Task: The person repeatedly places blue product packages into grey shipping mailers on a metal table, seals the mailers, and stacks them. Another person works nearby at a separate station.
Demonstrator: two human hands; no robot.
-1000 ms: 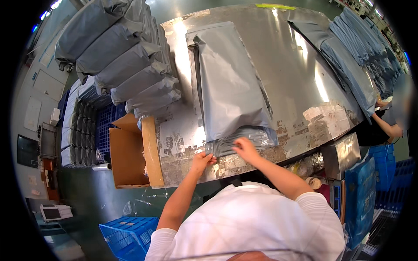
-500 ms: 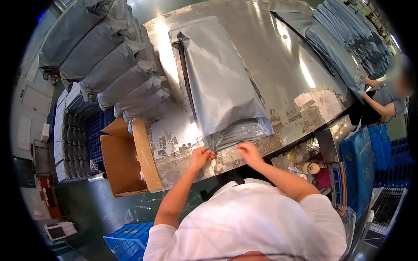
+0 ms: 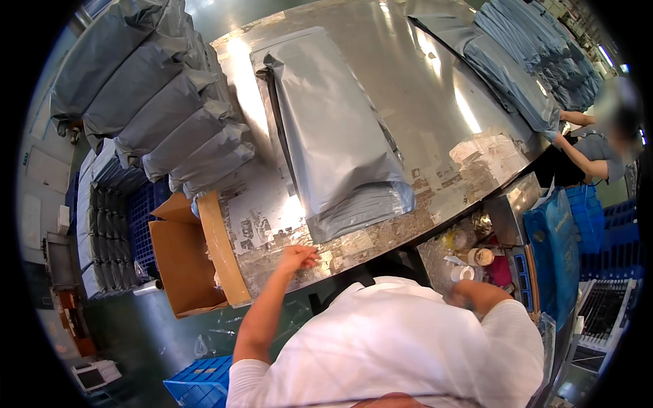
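Observation:
On the metal worktable [image 3: 401, 109] in front of me lies a grey plastic mailer bag [image 3: 333, 129], filled flat, its end flap spread toward me near the table edge. My left hand [image 3: 299, 258] hovers by the bag's near left corner, apart from it, fingers loosely bent and a little spread, with nothing visible in them. To the right, my right hand [image 3: 466, 292] is down at an open compartment under the table edge, smeared by motion, its fingers hard to make out. A white roll [image 3: 462, 273] sits right beside it, with a tan tape roll [image 3: 481, 256] behind.
Stacked grey filled bags [image 3: 156, 88] rise at the left above an open cardboard box [image 3: 180, 262]. A co-worker [image 3: 598, 146] handles a grey bag [image 3: 510, 75] at the far right. A blue bag [image 3: 554, 251] hangs at the right; a blue crate [image 3: 201, 381] stands on the floor.
My left hand has come off the bag's near corner and drawn slightly left and down. My right hand has swung from the bag's edge right and down to the compartment.

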